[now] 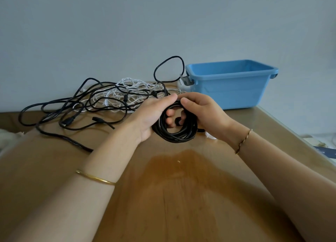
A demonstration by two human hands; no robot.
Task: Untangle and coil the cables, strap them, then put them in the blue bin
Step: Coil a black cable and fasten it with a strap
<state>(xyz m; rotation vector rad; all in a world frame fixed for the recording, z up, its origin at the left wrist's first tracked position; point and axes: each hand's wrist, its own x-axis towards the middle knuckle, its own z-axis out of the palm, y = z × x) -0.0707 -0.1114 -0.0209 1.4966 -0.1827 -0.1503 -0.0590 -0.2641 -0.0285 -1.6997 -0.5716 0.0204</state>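
The coiled black cable (177,133) sits in front of the blue bin (231,89), toward the person, held up between both hands. The left hand (152,114) grips the ring's left side: its thumb lies along the top and its fingertips show through the middle of the coil. The right hand (203,112) grips the right side, with the thumb pressed on the top of the ring just beside the left thumb and the fingers curled in through the opening. The two hands nearly meet at the top of the coil.

The ring is close to round, several turns thick, and stands tilted with its open face toward the person. Its top edge is under the thumbs on the bin's side, and its bottom edge hangs low over the wooden table (181,196). Whether that edge touches the wood cannot be told.

To the left of the bin lies a loose tangle of black cables (81,105), spread across the table with several plug ends showing. A heap of white cable (131,94) is mixed into it, nearer the bin. One black loop (169,60) rises from that heap, with one side arching toward the grey latch (186,80) at the bin's left end. The bin stands upright at the table's far edge against the pale wall (163,23).

A gold bangle (94,177) circles the left forearm, and a thin bracelet (243,140) the right wrist.
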